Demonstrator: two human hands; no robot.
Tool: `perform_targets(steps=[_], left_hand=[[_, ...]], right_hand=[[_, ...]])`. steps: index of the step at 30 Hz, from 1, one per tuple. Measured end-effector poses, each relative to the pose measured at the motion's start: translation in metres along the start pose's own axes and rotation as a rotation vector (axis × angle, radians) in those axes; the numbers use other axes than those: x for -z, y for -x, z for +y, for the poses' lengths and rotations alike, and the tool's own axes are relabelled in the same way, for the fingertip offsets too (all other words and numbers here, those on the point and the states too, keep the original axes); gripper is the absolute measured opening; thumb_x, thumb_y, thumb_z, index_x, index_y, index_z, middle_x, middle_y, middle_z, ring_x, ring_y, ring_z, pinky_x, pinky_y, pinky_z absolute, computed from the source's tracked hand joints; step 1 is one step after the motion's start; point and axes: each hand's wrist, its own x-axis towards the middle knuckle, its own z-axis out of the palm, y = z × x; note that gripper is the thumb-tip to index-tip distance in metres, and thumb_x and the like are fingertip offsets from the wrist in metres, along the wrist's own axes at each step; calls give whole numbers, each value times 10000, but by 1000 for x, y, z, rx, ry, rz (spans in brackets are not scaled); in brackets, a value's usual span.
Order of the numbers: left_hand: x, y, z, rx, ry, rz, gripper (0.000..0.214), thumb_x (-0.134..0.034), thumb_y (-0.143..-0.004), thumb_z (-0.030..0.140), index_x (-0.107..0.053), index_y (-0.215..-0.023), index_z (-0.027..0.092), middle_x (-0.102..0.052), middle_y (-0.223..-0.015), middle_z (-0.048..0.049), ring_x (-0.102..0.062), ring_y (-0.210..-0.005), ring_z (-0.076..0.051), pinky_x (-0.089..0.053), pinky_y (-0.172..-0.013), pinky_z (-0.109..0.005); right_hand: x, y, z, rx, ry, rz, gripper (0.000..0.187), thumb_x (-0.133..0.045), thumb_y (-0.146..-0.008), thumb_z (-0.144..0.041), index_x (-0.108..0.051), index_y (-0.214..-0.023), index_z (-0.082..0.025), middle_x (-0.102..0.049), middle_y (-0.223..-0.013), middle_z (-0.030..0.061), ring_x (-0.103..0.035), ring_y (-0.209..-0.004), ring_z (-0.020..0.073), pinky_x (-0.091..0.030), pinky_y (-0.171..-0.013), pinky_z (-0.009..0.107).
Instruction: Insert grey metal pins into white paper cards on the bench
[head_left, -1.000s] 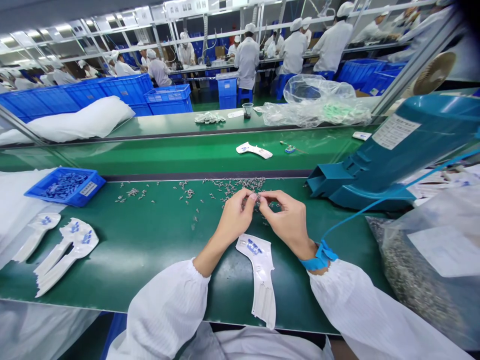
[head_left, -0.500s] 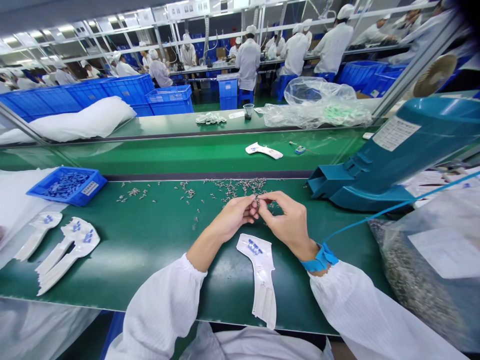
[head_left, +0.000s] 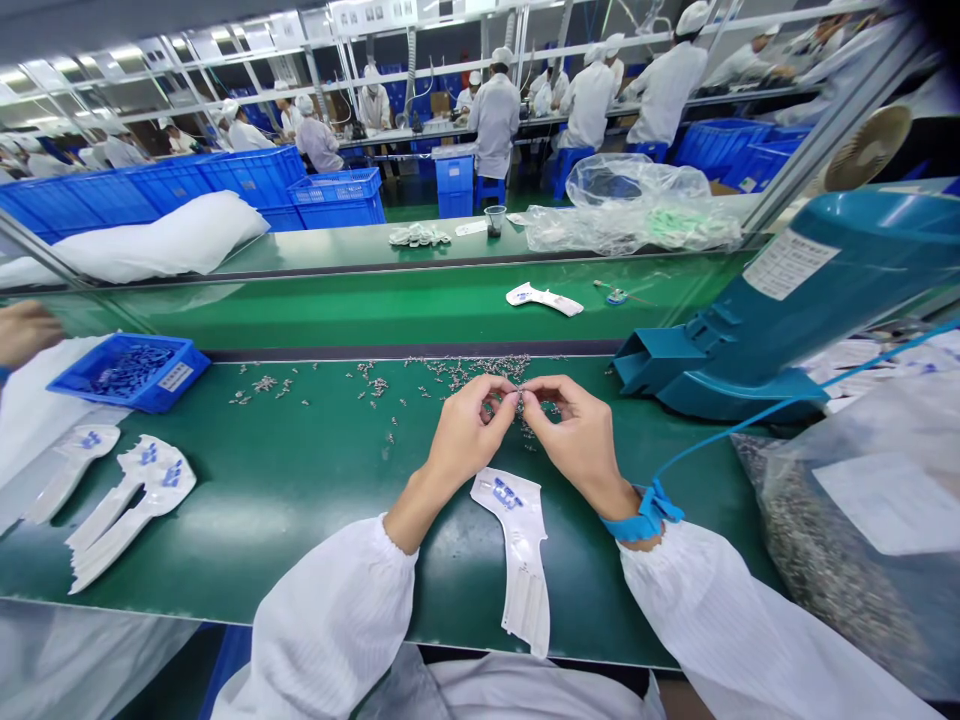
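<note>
At the left edge of the worktop (head_left: 300, 480) sits a blue tray (head_left: 191, 372). It holds a heap of small blue-grey pieces and has a white label on its front wall. On the right lies a clear bag (head_left: 847, 560), packed with tiny grey metal bits, with a white sheet showing at its top. Behind it a teal hopper (head_left: 787, 300) lies tilted, its square mouth low and turned toward our hands. On the far bench a second clear bag (head_left: 637, 215) holds pale green and white items, and a cup (head_left: 495, 220) stands near it.

Our left hand (head_left: 469, 435) and right hand (head_left: 577, 440) meet above the middle of the worktop. The left fingers (head_left: 501, 395) and right fingers (head_left: 536, 398) are pressed tip to tip, pinching one part (head_left: 520, 398) between them. The part is metal-grey and very small; we cannot make out its shape. It is held just clear of the worktop, over the near edge of a scatter of loose parts (head_left: 465, 372) of the same colour.

Just below our hands a white shell (head_left: 517, 560) lies flat, with a blue insert (head_left: 508, 493) at its wide end. More shells (head_left: 135, 505) lie near the tray. A blue strap (head_left: 645, 515) wraps our right wrist. Another shell (head_left: 544, 298) lies on the belt (head_left: 375, 310) beyond, and a co-worker's hand (head_left: 26, 330) shows at the far left.
</note>
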Motion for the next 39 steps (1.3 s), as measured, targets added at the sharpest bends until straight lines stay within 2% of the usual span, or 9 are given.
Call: perform_targets(steps=[4,8,13,17,23,26,33,36,39], left_hand=[[0,1,-3,-78,-107,15,114,-500,-976,264,-592,-988,199,-662,-941,-23,-586,-753,-128,-452,-670,-242],[-1,2,-10,-139,-205,-4,142,-438,-1010,277,-560,-1022,205,-622,-963,-29,-566,-781,-136,-447,-713,-254],[-6,4,-9,-150,-195,-12,172,-379,-1031,279,-526,-975,209,-593,-932,-32,-559,-845,-158,-429,-780,-276],[-8,4,-2,-60,-57,-37,215,-350,-1035,293,-499,-902,212,-568,-837,-12,-548,-799,-156,-423,-779,-282],[-8,4,2,89,94,-105,285,-318,-1038,359,-481,-852,218,-523,-756,19,-522,-719,-136,-419,-708,-257],[-6,3,1,87,93,-125,288,-307,-1041,348,-487,-860,216,-521,-755,22,-511,-697,-132,-416,-685,-255],[-3,3,-8,-120,-175,-22,153,-400,-1019,278,-533,-1038,206,-594,-993,-42,-549,-868,-159,-434,-812,-285],[-3,3,-9,-121,-163,-24,157,-413,-1015,278,-540,-1072,205,-602,-1022,-46,-564,-848,-153,-451,-799,-281],[-2,2,-4,-90,-64,-39,157,-449,-1003,299,-559,-1071,209,-622,-1045,-49,-596,-858,-157,-475,-756,-272]], right_hand=[[-5,-1,2,-155,-269,-36,162,-690,-827,-337,-638,-931,-224,-709,-872,30,-695,-826,182,-584,-760,320],[-7,-1,1,-180,-299,0,240,-723,-792,-341,-603,-965,-224,-694,-857,27,-694,-828,180,-586,-770,318],[-4,2,-3,45,-29,57,145,-658,-833,-246,-598,-964,-227,-693,-896,32,-682,-817,180,-564,-792,337],[2,0,-7,260,187,69,95,-610,-845,-188,-606,-928,-234,-709,-899,29,-683,-822,187,-550,-788,332],[7,-3,-10,376,264,-6,113,-538,-857,-162,-617,-879,-239,-705,-877,42,-667,-827,195,-541,-788,348],[6,-3,-10,294,211,-20,70,-573,-846,-199,-627,-878,-232,-702,-869,42,-663,-808,193,-545,-785,347],[-4,-4,2,-196,-295,-67,221,-704,-787,-375,-614,-898,-207,-687,-829,29,-677,-778,172,-576,-737,307],[-7,-7,6,-258,-365,-83,320,-728,-756,-403,-622,-980,-201,-690,-796,20,-683,-751,167,-584,-730,308],[-2,-13,-3,-188,-301,-123,282,-688,-777,-422,-665,-956,-205,-723,-808,42,-701,-747,191,-594,-710,328]])
